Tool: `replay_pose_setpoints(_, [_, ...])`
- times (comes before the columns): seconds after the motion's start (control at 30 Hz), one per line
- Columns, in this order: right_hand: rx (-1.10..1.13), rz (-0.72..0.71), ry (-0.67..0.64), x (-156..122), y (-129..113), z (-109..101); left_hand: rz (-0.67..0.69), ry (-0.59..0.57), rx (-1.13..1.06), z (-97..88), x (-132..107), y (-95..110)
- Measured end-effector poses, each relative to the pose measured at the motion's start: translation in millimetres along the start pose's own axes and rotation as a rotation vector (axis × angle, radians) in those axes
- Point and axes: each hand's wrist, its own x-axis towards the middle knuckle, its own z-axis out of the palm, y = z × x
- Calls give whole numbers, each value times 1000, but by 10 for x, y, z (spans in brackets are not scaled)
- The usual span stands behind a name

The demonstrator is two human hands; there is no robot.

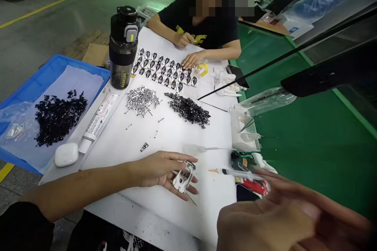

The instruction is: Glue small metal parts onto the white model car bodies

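Note:
My left hand (159, 170) is closed around a small white and silver metal part (184, 178), held between the thumb and fingers above the white table. A thin stick-like piece (191, 199) juts out below that part. On the right, my right hand (282, 215) is large and blurred in the foreground. A syringe (235, 173) with an orange tip runs into its fingers and points left toward the metal part. Nearby on the table lie a dark frame-shaped piece (144, 147), a pile of small silver parts (141, 101) and a pile of black parts (190, 110).
Across the table a person (203, 27) works beside rows of small black-and-white pieces (163, 70). A bottle (123, 49), a long box (101, 117) and a white case (66, 155) stand left, near a blue tray (17, 90). A white bin (244, 125) is at right.

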Motion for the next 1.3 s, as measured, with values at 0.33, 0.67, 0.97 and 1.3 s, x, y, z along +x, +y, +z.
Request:
replay_pose_setpoints(0.33, [-1098,-375,-342,644,-283,647,22,13,110,45,45,17])
replay_pose_setpoints(0.67, [-1192,-370,-336,683,-275,652,38,-10,110,36,44,13])
replay_pose_setpoints(0.97, [-1148,-312,-84,859,-203,733,49,37,121,61,52,-3])
replay_pose_setpoints(1.3, [-1026,-391,4,1016,-33,768,55,58,105,84,17,23])
